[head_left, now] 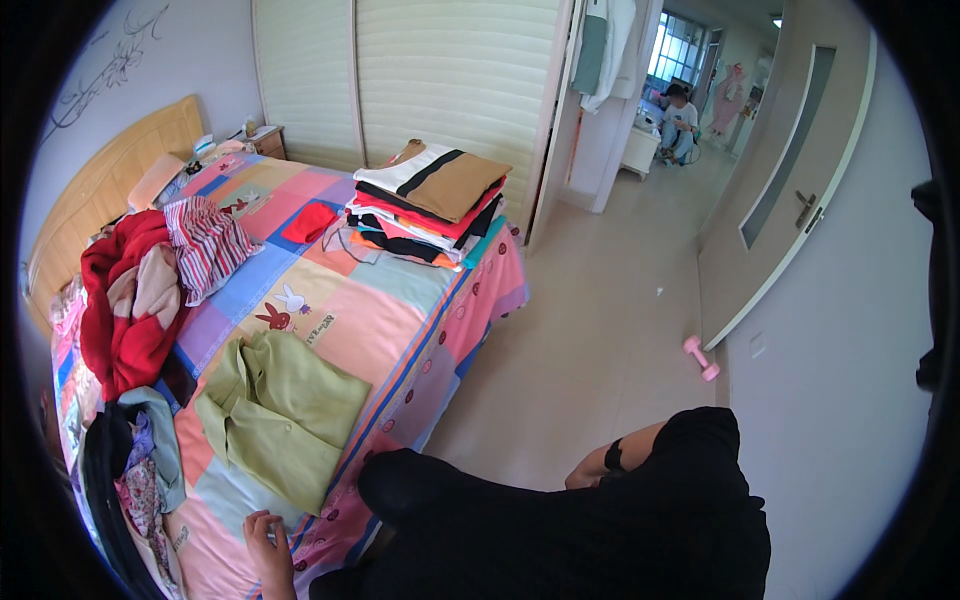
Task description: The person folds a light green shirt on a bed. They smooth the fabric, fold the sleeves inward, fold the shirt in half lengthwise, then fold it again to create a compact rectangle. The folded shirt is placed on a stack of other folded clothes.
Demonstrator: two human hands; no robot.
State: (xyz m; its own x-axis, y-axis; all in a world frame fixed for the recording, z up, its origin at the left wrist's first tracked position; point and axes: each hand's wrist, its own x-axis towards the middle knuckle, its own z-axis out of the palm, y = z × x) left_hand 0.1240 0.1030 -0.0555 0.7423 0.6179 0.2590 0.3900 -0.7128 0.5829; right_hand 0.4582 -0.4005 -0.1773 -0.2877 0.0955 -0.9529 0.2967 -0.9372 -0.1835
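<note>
My left hand (266, 544) is at the near edge of the bed, its fingers loosely bent and nothing seen in them. Just beyond it lies a light green garment (289, 420) with a collar and a button, folded into a rough square on the patchwork bedspread (375, 322). My right hand (586, 472) hangs by my body past a black wristband (613, 454). Black clothing covers part of that hand, so its fingers are hidden.
A tall stack of folded clothes (435, 187) stands at the bed's far corner, beside a small red cloth (309, 223). Left lie a red blanket (127, 300), a striped pillow (210, 247) and heaped clothes (150, 465). A pink dumbbell (701, 358) rests by the open door (795, 172). Someone (679, 120) sits beyond.
</note>
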